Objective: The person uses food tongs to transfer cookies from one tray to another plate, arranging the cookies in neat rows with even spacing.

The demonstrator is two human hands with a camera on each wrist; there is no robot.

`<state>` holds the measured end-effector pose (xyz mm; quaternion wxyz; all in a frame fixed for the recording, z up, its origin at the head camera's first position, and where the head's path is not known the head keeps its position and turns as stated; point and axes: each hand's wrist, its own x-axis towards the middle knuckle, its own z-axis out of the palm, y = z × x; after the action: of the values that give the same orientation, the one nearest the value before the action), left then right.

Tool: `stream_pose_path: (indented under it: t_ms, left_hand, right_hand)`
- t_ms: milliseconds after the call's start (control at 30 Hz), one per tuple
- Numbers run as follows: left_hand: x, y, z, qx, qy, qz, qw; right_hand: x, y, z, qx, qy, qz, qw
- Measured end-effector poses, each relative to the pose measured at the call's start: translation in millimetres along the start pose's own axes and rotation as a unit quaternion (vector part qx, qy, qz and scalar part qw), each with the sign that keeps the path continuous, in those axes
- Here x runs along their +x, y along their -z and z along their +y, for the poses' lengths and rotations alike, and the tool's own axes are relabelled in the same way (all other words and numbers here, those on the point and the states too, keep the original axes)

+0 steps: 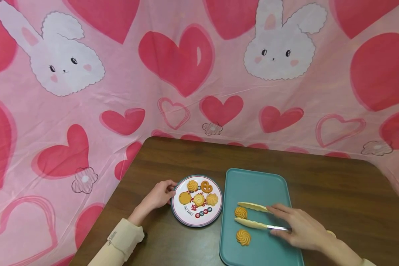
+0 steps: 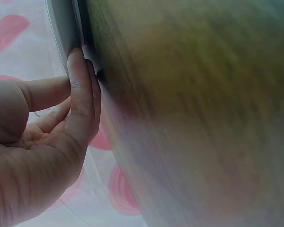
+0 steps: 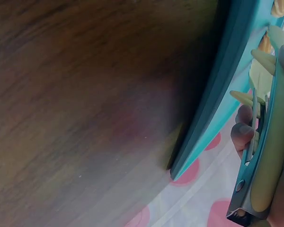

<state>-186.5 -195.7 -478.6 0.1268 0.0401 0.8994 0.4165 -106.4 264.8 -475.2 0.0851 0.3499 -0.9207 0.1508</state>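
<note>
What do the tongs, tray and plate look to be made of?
Tongs: metal, probably steel, by the shiny shank; the scalloped cream tips look matte, perhaps silicone or plastic. Tray: satin, likely plastic, by its even teal colour and smooth rim; coated metal is possible. Plate: smooth white with printed lettering, ceramic or melamine; I can't tell which.

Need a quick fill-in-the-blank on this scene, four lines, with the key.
1. The right hand holds a pair of ____.
2. The plate, pinched at its edge by the left hand, carries ____ cookies in all.
3. One cookie on the plate has the twisted shape of a ____.
4. The teal tray has ____ swirl cookies on it.

Missing words: tongs; five; pretzel; two.
</note>
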Motion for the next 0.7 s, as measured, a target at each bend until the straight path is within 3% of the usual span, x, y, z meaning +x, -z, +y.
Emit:
stream_pose_path:
  t_ms: [700]
  left_hand:
    - [-0.8,0.0,-0.1,-0.004,-0.005,0.002,1.0000]
  right_hand:
    - [-0.4,-1.0,-0.7,0.010,-0.014,-0.020,0.9996]
